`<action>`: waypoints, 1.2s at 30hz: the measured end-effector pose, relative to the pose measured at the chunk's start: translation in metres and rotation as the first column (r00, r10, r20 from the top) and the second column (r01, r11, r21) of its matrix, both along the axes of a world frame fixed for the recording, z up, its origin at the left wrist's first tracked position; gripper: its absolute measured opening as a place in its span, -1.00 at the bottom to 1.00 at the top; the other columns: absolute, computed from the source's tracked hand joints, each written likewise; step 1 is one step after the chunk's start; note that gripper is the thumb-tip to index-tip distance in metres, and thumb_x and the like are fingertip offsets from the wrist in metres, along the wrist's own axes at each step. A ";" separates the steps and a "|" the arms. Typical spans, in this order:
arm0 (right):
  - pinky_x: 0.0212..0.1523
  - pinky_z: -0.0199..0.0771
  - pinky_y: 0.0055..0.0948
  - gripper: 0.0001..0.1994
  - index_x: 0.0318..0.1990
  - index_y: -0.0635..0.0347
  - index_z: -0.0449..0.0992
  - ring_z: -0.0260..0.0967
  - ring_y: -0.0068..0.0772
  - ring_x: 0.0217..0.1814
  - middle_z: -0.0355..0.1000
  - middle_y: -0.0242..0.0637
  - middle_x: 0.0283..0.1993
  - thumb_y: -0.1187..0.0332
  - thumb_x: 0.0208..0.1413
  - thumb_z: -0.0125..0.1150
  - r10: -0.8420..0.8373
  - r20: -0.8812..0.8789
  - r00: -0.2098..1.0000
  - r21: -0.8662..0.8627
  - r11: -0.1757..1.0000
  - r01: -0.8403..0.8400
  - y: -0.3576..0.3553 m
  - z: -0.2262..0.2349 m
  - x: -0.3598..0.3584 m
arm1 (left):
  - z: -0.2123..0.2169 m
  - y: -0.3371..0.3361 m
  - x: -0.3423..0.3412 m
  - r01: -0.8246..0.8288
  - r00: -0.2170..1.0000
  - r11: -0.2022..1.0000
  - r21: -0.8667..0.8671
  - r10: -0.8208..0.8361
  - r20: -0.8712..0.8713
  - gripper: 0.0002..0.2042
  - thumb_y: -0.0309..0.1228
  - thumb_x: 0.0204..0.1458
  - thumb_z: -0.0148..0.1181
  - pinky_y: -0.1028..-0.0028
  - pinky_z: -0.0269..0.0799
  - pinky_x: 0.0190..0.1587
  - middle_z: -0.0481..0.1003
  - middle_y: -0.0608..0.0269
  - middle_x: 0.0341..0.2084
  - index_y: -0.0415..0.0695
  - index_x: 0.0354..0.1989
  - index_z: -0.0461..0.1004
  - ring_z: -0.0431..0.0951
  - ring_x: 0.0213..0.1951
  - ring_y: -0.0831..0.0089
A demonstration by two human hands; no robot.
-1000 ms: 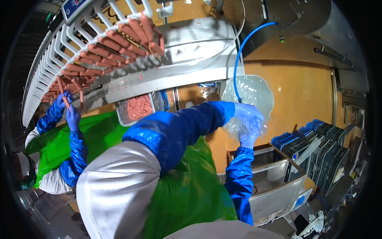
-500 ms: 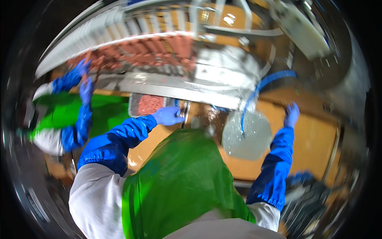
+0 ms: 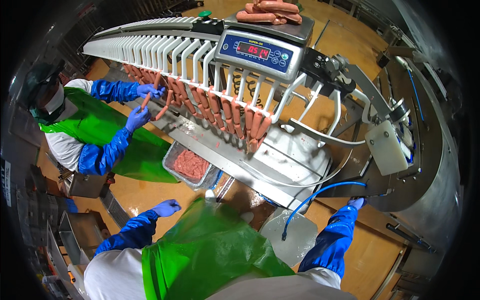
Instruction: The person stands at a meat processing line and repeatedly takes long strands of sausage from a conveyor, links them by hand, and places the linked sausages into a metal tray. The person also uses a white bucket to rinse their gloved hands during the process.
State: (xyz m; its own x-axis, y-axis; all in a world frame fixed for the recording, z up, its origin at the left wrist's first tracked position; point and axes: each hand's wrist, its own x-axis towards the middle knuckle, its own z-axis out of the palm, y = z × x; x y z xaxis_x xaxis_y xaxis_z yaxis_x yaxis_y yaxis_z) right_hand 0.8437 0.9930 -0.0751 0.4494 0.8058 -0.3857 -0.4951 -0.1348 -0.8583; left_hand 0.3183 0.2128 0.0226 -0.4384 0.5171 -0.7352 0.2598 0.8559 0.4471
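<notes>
My left hand point(image 3: 166, 208), in a purple glove, hangs over the floor at the lower left, its fingers loosely bent with nothing visible in them. At the right, my right hand point(image 3: 357, 202) reaches the edge of the metal machine point(image 3: 415, 187), beside the end of a blue hose point(image 3: 320, 189); its fingers are largely hidden there. Linked sausages point(image 3: 215, 107) hang in loops from a row of white hooks point(image 3: 175, 52) ahead. A grey tub of ground meat point(image 3: 191, 165) stands below the metal rail, in front of me.
On the left a co-worker in a green apron point(image 3: 107, 132) handles sausage links with both gloved hands. A scale point(image 3: 262, 52) with sausages on its pan stands above the hooks. A pale, translucent bag-like thing point(image 3: 295, 240) lies under the hose. A white plate point(image 3: 387, 148) juts from the machine.
My view has tilted up, bringing the scale and the co-worker's upper body into sight. My left hand has moved away from the meat tub; my right hand is now at the machine's edge.
</notes>
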 end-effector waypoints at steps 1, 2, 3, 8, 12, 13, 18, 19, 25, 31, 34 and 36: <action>0.08 0.29 0.03 -0.52 0.25 -0.21 0.33 0.24 -0.20 0.25 0.30 -0.32 0.29 -0.04 0.21 0.05 0.032 -0.037 0.999 0.005 0.999 -0.032 -0.034 0.002 -0.004 | 0.042 0.042 0.001 -0.010 0.998 0.999 0.050 0.007 0.060 -0.70 -0.19 0.24 0.08 0.37 0.42 -0.02 0.53 0.21 -0.25 -0.19 -0.10 0.48 0.50 -0.16 0.41; 0.10 0.23 0.12 -0.46 0.30 -0.27 0.26 0.19 -0.12 0.29 0.23 -0.32 0.33 -0.12 0.19 0.04 0.150 0.097 0.984 -0.055 0.988 -0.146 -0.061 0.009 -0.001 | 0.070 0.072 -0.010 0.055 0.996 0.976 0.211 -0.067 0.051 -0.72 -0.19 0.24 0.08 0.38 0.42 -0.04 0.50 0.26 -0.28 -0.18 -0.13 0.47 0.47 -0.20 0.44; 0.14 0.18 0.24 -0.30 0.41 -0.19 0.13 0.14 -0.01 0.35 0.13 -0.34 0.43 -0.21 0.17 0.04 0.292 0.105 0.951 -0.172 0.947 -0.272 -0.073 0.024 0.011 | 0.096 0.109 -0.024 0.120 0.989 0.916 0.383 -0.144 0.032 -0.73 -0.19 0.25 0.08 0.39 0.41 -0.07 0.46 0.30 -0.32 -0.17 -0.16 0.46 0.43 -0.23 0.48; 0.35 0.00 0.16 -0.22 0.48 0.06 0.00 0.08 -0.05 0.45 0.03 -0.24 0.52 -0.21 0.25 -0.07 0.607 0.272 0.747 -0.319 0.789 -0.525 -0.122 0.084 0.038 | 0.265 0.313 -0.118 0.553 0.792 0.310 0.774 0.093 -0.603 -0.56 -0.43 0.15 0.14 0.23 0.20 0.30 0.34 0.01 0.19 -0.16 0.23 0.33 0.30 0.28 0.15; 0.36 0.08 -0.02 -0.32 0.42 0.17 0.12 0.16 -0.09 0.42 0.14 -0.17 0.46 -0.12 0.34 -0.14 0.569 0.300 0.766 -0.308 0.818 -0.487 -0.239 0.140 -0.002 | 0.380 0.403 -0.154 0.658 0.722 0.153 0.738 0.153 -0.675 -0.60 -0.42 0.14 0.17 0.24 0.24 0.25 0.36 0.05 0.14 -0.20 0.17 0.36 0.35 0.19 0.10; 0.36 0.11 -0.04 -0.34 0.40 0.22 0.16 0.18 -0.09 0.40 0.16 -0.15 0.44 -0.09 0.35 -0.15 0.601 0.250 0.759 -0.269 0.796 -0.541 -0.257 0.137 -0.028 | 0.394 0.384 -0.158 0.670 0.695 0.241 0.702 0.127 -0.708 -0.61 -0.41 0.14 0.17 0.24 0.24 0.23 0.37 0.06 0.12 -0.19 0.15 0.37 0.36 0.16 0.11; 0.34 0.16 -0.07 -0.45 0.32 0.15 0.30 0.25 -0.13 0.36 0.29 -0.21 0.35 -0.05 0.38 -0.16 0.583 0.147 0.799 -0.333 0.790 -0.515 -0.359 0.111 -0.070 | 0.317 0.306 -0.221 0.673 0.705 0.532 0.514 -0.250 -0.664 -0.66 -0.37 0.14 0.16 0.27 0.27 0.11 0.39 0.09 0.00 -0.18 0.07 0.40 0.38 0.04 0.16; 0.34 0.17 -0.07 -0.45 0.32 0.15 0.29 0.25 -0.13 0.35 0.29 -0.21 0.35 -0.04 0.38 -0.16 0.586 0.142 0.797 -0.356 0.782 -0.512 -0.380 0.105 -0.076 | 0.297 0.285 -0.230 0.690 0.691 0.572 0.443 -0.336 -0.641 -0.67 -0.36 0.14 0.16 0.28 0.27 0.09 0.39 0.10 -0.02 -0.18 0.05 0.40 0.39 0.02 0.17; 0.24 0.32 -0.16 -0.51 0.29 0.16 0.32 0.31 -0.14 0.28 0.32 -0.18 0.30 0.04 0.37 -0.11 0.569 0.108 0.815 -0.379 0.782 -0.495 -0.449 0.089 -0.118 | 0.225 0.174 -0.253 0.764 0.607 0.643 0.057 -0.686 -0.402 -0.72 -0.30 0.13 0.16 0.32 0.30 -0.05 0.42 0.14 -0.16 -0.17 -0.05 0.44 0.42 -0.13 0.23; 0.12 0.42 -0.21 -0.54 0.24 0.16 0.37 0.40 -0.18 0.18 0.37 -0.21 0.24 0.07 0.36 -0.08 0.549 0.136 0.825 -0.387 0.796 -0.466 -0.463 0.079 -0.096 | 0.210 0.152 -0.252 0.796 0.569 0.603 -0.060 -0.778 -0.264 -0.75 -0.25 0.13 0.15 0.35 0.33 -0.19 0.45 0.18 -0.30 -0.16 -0.15 0.47 0.44 -0.28 0.29; 0.04 0.46 -0.25 -0.55 0.23 0.16 0.39 0.43 -0.19 0.13 0.40 -0.23 0.21 0.08 0.35 -0.07 0.589 0.156 0.793 -0.388 0.775 -0.499 -0.451 0.081 -0.103 | 0.223 0.148 -0.256 0.769 0.609 0.636 -0.063 -0.759 -0.230 -0.75 -0.22 0.12 0.15 0.37 0.34 -0.27 0.47 0.20 -0.37 -0.15 -0.20 0.49 0.46 -0.35 0.32; -0.04 0.48 -0.27 -0.55 0.22 0.19 0.40 0.43 -0.20 0.13 0.42 -0.22 0.19 0.10 0.35 -0.08 0.625 0.184 0.759 -0.389 0.755 -0.528 -0.442 0.093 -0.120 | 0.246 0.154 -0.265 0.733 0.660 0.679 -0.022 -0.719 -0.219 -0.75 -0.20 0.12 0.15 0.39 0.35 -0.31 0.48 0.21 -0.42 -0.15 -0.23 0.50 0.47 -0.40 0.34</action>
